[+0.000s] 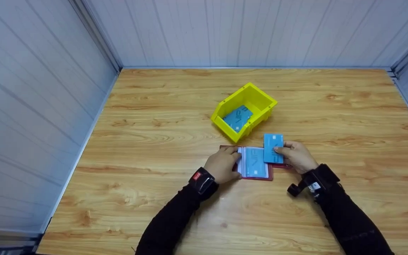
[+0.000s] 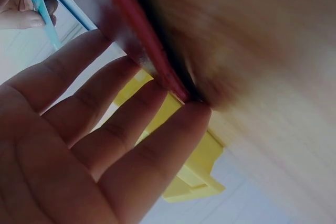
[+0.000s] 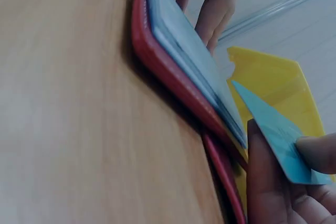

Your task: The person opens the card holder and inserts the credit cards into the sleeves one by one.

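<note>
A red card holder (image 1: 267, 179) lies opened on the table, a blue card showing in its clear sleeve (image 1: 257, 163). My left hand (image 1: 221, 165) holds its left side, with the thumb at the lower part of the sleeves. In the left wrist view, the fingertips meet the edge of the red cover (image 2: 139, 30). My right hand (image 1: 298, 156) pinches a loose blue card (image 1: 273, 143) between thumb and fingers, over the holder's upper right corner. The right wrist view shows this card (image 3: 273, 129) tilted beside the stacked sleeves (image 3: 184, 40).
A yellow bin (image 1: 264, 104) stands just behind the holder, with several blue cards (image 1: 237, 118) inside. Another red edge (image 3: 226, 177) shows beyond the holder's cover. Pale panel walls (image 1: 204, 32) border the wooden table (image 1: 154, 106) at the back and sides.
</note>
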The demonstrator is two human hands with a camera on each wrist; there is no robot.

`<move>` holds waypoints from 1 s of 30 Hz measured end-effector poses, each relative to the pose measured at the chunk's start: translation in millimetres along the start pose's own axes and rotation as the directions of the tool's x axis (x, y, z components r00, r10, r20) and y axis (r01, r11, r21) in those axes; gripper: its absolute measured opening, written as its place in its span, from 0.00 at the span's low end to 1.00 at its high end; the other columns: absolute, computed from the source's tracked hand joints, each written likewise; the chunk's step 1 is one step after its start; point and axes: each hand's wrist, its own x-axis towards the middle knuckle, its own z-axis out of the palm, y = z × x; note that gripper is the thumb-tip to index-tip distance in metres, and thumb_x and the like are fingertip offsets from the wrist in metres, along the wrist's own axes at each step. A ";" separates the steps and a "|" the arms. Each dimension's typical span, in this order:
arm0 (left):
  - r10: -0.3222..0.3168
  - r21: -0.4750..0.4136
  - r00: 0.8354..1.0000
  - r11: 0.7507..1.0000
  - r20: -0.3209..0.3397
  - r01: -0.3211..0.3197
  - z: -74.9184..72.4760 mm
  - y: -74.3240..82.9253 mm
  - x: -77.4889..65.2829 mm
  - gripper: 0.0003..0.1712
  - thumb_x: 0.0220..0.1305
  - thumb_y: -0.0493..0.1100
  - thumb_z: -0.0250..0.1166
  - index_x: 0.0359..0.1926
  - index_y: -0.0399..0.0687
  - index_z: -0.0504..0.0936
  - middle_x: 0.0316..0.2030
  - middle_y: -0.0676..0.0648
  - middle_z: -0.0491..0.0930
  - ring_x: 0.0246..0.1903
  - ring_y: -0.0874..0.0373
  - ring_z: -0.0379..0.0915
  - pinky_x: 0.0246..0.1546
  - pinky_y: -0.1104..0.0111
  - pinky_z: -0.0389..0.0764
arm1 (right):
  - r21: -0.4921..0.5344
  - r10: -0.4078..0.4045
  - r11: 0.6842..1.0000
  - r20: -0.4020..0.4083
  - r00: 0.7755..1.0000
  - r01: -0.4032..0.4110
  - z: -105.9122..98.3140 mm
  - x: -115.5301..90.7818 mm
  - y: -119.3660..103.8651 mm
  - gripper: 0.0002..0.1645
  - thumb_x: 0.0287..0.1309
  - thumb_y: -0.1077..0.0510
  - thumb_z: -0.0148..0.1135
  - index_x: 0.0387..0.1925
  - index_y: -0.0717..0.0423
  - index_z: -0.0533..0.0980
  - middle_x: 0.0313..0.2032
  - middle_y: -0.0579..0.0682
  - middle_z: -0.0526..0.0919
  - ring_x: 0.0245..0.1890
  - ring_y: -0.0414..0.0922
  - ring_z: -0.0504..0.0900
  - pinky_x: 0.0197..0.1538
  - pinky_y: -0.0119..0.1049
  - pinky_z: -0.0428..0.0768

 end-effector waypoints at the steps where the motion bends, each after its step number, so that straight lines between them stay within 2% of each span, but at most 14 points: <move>1: -0.005 -0.004 1.000 1.000 0.004 0.005 -0.6 0.1 -0.1 0.41 0.53 0.56 0.73 0.65 0.46 0.73 0.69 0.43 0.68 0.69 0.49 0.62 0.68 0.59 0.68 | -0.004 -0.002 1.000 -0.009 1.000 0.002 0.1 0.2 0.4 0.06 0.66 0.60 0.58 0.31 0.53 0.75 0.21 0.38 0.77 0.22 0.31 0.75 0.28 0.24 0.77; 4: -0.033 -0.020 0.999 0.999 0.007 0.033 -3.4 2.7 -0.4 0.43 0.53 0.57 0.73 0.66 0.45 0.71 0.68 0.44 0.68 0.69 0.50 0.63 0.68 0.59 0.67 | -0.021 -0.014 1.000 -0.020 1.000 0.014 0.7 0.7 0.9 0.09 0.65 0.60 0.60 0.28 0.53 0.72 0.15 0.36 0.71 0.14 0.31 0.65 0.19 0.24 0.66; 6: -0.057 -0.029 0.998 0.998 0.004 0.057 -5.7 7.5 0.4 0.45 0.53 0.58 0.73 0.68 0.45 0.69 0.68 0.44 0.68 0.68 0.49 0.63 0.69 0.58 0.67 | -0.032 -0.013 0.999 -0.033 0.999 0.012 1.6 0.6 0.7 0.10 0.65 0.60 0.60 0.27 0.53 0.71 0.14 0.35 0.68 0.11 0.31 0.61 0.17 0.24 0.62; 8: -0.072 -0.034 0.997 0.997 -0.001 0.072 -7.6 15.4 2.9 0.46 0.54 0.61 0.72 0.69 0.46 0.68 0.68 0.44 0.68 0.68 0.49 0.64 0.69 0.58 0.67 | -0.034 -0.003 0.999 -0.047 0.999 0.002 1.9 0.3 0.5 0.08 0.65 0.60 0.59 0.29 0.54 0.72 0.14 0.36 0.71 0.13 0.31 0.64 0.19 0.24 0.65; 11: -0.079 -0.025 0.997 0.997 -0.004 0.079 -7.8 31.0 9.2 0.48 0.54 0.64 0.70 0.70 0.45 0.67 0.68 0.43 0.67 0.67 0.49 0.64 0.68 0.58 0.68 | -0.017 0.012 1.000 -0.063 0.998 -0.013 1.7 -0.5 0.0 0.07 0.67 0.59 0.57 0.31 0.54 0.74 0.19 0.37 0.77 0.19 0.31 0.73 0.25 0.24 0.75; 15: -0.080 0.039 0.997 0.996 0.012 0.079 -2.2 50.6 18.5 0.51 0.54 0.69 0.67 0.69 0.42 0.67 0.67 0.41 0.68 0.66 0.50 0.66 0.64 0.60 0.73 | 0.021 0.030 0.999 -0.068 0.997 -0.029 0.9 -2.3 -0.7 0.07 0.68 0.59 0.55 0.32 0.54 0.75 0.25 0.39 0.82 0.28 0.33 0.82 0.33 0.27 0.82; 17: -0.080 0.095 0.997 0.992 0.013 0.078 1.7 56.6 22.5 0.54 0.53 0.71 0.66 0.69 0.39 0.66 0.66 0.40 0.70 0.64 0.50 0.67 0.60 0.61 0.77 | 0.029 0.038 0.999 -0.069 0.997 -0.036 0.8 -2.9 -1.3 0.08 0.68 0.59 0.55 0.31 0.53 0.75 0.25 0.39 0.82 0.28 0.33 0.82 0.33 0.27 0.82; 20: -0.083 0.145 0.997 0.986 0.008 0.081 5.7 61.8 25.8 0.57 0.52 0.73 0.65 0.69 0.37 0.66 0.64 0.40 0.72 0.61 0.51 0.69 0.53 0.63 0.81 | 0.030 0.037 0.999 -0.068 0.997 -0.036 1.3 -2.9 -1.2 0.09 0.68 0.59 0.55 0.30 0.52 0.75 0.24 0.39 0.82 0.27 0.33 0.82 0.32 0.26 0.82; 24: -0.087 0.154 0.996 0.984 -0.002 0.086 6.5 65.1 26.7 0.57 0.51 0.74 0.65 0.68 0.35 0.67 0.61 0.41 0.72 0.57 0.53 0.70 0.49 0.65 0.83 | 0.027 0.022 0.999 -0.061 0.998 -0.020 1.6 -2.8 -0.8 0.09 0.69 0.60 0.53 0.30 0.53 0.74 0.23 0.39 0.81 0.26 0.32 0.81 0.32 0.26 0.81; 27: -0.089 0.125 0.996 0.988 0.009 0.087 3.9 64.9 25.9 0.56 0.53 0.73 0.64 0.68 0.34 0.66 0.61 0.41 0.72 0.57 0.53 0.69 0.52 0.65 0.82 | 0.051 0.017 0.999 -0.044 0.999 -0.015 0.7 -3.0 -0.8 0.08 0.70 0.61 0.51 0.33 0.54 0.74 0.25 0.39 0.83 0.29 0.32 0.83 0.34 0.26 0.82; 30: -0.076 0.068 0.997 0.995 0.031 0.074 0.1 63.0 24.5 0.54 0.56 0.70 0.63 0.69 0.33 0.64 0.64 0.39 0.71 0.62 0.50 0.68 0.61 0.64 0.76 | 0.084 0.025 0.996 -0.033 0.999 -0.022 -0.9 -3.6 -1.1 0.08 0.71 0.62 0.49 0.35 0.55 0.74 0.27 0.39 0.84 0.31 0.33 0.84 0.37 0.27 0.83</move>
